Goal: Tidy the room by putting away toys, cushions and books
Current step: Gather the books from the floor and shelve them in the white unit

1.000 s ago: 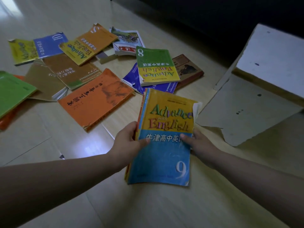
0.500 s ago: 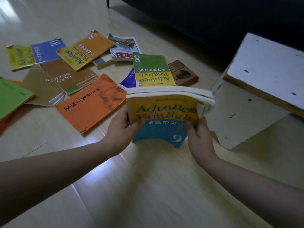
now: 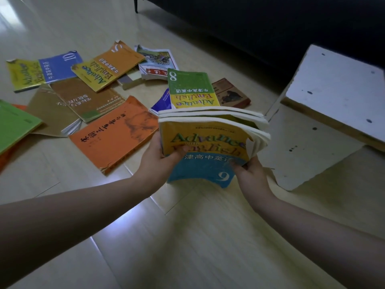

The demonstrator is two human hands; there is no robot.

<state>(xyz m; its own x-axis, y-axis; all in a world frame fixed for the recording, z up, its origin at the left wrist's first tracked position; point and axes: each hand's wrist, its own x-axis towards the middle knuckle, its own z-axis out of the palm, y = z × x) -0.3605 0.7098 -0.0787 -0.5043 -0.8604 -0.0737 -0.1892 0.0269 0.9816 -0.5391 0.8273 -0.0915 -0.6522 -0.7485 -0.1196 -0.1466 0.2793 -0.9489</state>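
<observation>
A small stack of books stands upright on its lower edge above the wooden floor, the front one yellow and blue with "Advance with English" and a 9. My left hand grips its left side, thumb across the cover. My right hand grips the lower right corner. Several more books lie scattered on the floor beyond: an orange book, a green and yellow book numbered 8, a brown book and a blue and yellow book numbered 10.
A white, paint-chipped wooden stool or shelf stands to the right of the stack. Dark furniture runs along the back. A green book lies at the far left. Bare wooden floor spreads in front of me.
The stack has been tilted from lying flat in my hands to standing on its lower edge, page tops now facing up. Both hands keep their hold on its sides.
</observation>
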